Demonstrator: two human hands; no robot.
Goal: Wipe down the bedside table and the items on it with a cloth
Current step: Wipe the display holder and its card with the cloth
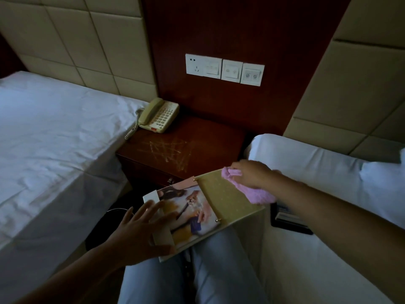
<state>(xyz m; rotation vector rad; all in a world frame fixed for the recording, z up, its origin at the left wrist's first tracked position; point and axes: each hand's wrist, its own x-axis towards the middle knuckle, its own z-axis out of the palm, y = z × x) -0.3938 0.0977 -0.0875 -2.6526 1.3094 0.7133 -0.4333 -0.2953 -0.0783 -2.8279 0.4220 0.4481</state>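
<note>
I'm looking down at the wearer's lap btwn 2 beds. A flat rectangular display board (230,200) lies tilted across the knees: the right part is matte yellow-green w/ faint pale dots, the left part carries a glossy colour photo sheet pinned by small brass studs at the seam. A plain white card (161,218) covers the board's left end.

The left hand (140,235) lies on that card and photo, fingers straight and spread, palm down, thumb along the lower edge; pressing, not clasping anything. The right hand (252,174) has fingers curled around a fluffy pink cloth (256,190), bunched soft terry, pressed on the board's upper right corner.

The bedside table (197,137) sits just beyond the knees, dark reddish wood veneer, squarish top w/ a patch of pale crisscross scratches or smears near the front centre. At its back left corner rests a cream plastic telephone (158,116), handset cradled, coiled cord (131,130) dropping off the left edge.

White wrinkled bed linen (54,132) at left, white bedding (328,172) at right w/ a dark flat framed object (289,222) lying on it under the right forearm. Padded beige square-quilted headboards flank a wood panel bearing 3 white switch plates (224,69).
</note>
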